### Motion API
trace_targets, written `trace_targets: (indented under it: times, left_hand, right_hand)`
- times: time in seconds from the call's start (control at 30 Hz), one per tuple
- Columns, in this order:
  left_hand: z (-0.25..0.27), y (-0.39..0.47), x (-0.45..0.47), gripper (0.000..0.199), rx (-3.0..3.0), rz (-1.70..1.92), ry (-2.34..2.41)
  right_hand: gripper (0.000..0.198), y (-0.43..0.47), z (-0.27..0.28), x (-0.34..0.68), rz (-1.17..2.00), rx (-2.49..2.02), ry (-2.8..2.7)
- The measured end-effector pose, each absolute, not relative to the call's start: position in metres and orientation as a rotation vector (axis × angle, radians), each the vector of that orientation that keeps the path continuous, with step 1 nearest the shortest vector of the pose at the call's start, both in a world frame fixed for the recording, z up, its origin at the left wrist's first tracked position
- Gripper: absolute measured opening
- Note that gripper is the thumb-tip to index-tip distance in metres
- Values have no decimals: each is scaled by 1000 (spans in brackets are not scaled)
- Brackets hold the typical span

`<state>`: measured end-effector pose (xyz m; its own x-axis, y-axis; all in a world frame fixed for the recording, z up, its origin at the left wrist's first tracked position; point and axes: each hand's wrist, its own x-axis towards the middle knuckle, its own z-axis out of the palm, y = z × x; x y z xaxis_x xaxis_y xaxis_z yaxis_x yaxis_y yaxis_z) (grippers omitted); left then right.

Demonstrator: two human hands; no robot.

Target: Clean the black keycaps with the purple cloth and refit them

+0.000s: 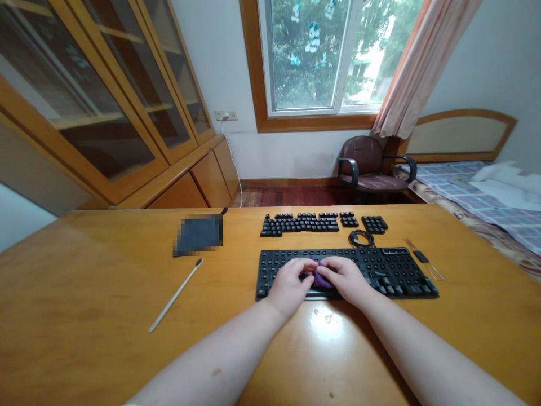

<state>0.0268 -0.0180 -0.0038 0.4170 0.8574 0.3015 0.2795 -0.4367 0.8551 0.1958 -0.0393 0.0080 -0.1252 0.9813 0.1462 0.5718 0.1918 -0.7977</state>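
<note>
A black keyboard (403, 273) lies flat on the wooden desk, with most of its keycaps off and some still seated at its lower right. Above its middle, my left hand (291, 282) and my right hand (344, 276) meet with the fingers of each pinched on a small purple cloth (323, 281). Part of the cloth is hidden by the fingers. Behind the keyboard, loose black keycaps (302, 225) are laid out in rows, in keyboard order. A coiled black cable (361, 238) rests between them and the keyboard.
A thin white brush (175, 296) and a dark, blurred-out pouch (198, 234) lie on the desk's left. To the keyboard's right is a keycap puller (421, 257) with wire prongs. Beyond the desk stand a maroon chair (367, 163), a bed (486, 180) and a glass-door cabinet (186, 132).
</note>
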Motion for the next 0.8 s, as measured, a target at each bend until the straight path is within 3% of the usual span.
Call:
trace_targets:
  times: [0.37, 0.8]
  left_hand:
    - [-2, -19, 26, 28, 1954, 998, 972]
    - [0, -17, 25, 20, 1900, 1076, 971]
  right_hand:
    - [15, -38, 5, 196, 880, -1429, -1700]
    - [22, -39, 5, 196, 841, -1410, -1624]
